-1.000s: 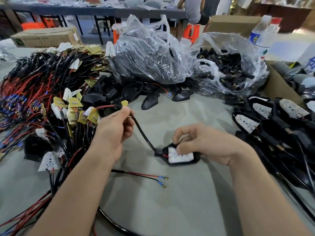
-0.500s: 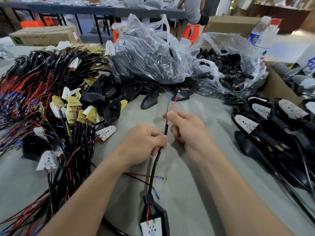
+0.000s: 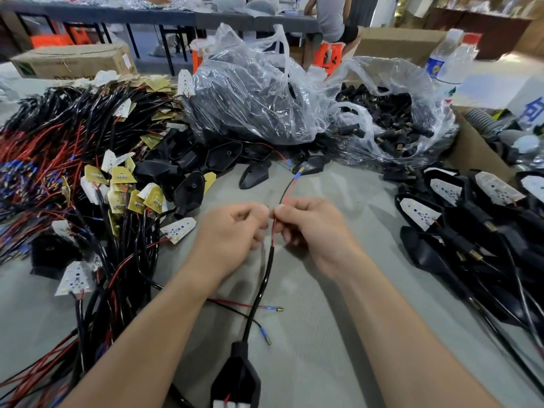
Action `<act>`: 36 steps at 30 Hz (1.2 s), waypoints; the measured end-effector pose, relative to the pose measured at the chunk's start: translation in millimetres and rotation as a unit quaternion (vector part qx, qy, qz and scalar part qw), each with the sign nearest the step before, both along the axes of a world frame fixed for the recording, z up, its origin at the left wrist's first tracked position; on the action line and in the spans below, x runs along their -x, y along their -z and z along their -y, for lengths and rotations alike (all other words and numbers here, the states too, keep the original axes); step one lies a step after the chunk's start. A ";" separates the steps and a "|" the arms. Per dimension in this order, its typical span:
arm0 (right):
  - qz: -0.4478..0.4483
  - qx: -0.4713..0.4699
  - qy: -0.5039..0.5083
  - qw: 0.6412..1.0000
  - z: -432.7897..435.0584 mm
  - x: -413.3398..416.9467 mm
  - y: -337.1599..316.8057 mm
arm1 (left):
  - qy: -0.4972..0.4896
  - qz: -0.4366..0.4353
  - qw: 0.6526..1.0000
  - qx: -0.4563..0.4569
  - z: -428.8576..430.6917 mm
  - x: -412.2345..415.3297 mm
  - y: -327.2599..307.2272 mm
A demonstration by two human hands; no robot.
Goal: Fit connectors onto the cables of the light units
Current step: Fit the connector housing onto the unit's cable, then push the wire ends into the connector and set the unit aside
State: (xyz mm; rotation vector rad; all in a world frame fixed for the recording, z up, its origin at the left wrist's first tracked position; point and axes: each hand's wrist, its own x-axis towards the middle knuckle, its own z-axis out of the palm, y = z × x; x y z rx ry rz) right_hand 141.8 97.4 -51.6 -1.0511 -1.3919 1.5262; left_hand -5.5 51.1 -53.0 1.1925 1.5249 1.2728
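Grey worktop (image 3: 338,334), heaped with wiring. Left hand (image 3: 232,234) and right hand (image 3: 309,231) both pinching red wire (image 3: 274,231) of black cable (image 3: 262,285) from light unit (image 3: 235,378).

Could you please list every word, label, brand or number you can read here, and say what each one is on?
No text here can be read.
On the brown cardboard box: dark print and a white sticker, both too blurred to read.
On the clear plastic water bottle: a blue label, too small to read.
On the white carton: large blue characters, cut off by the picture's edge.
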 end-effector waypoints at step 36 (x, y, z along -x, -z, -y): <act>0.887 -0.032 -0.201 0.414 -165.6 -121.0 -70.9 | -0.048 -0.173 0.983 -0.029 4.7 -3.5 1.9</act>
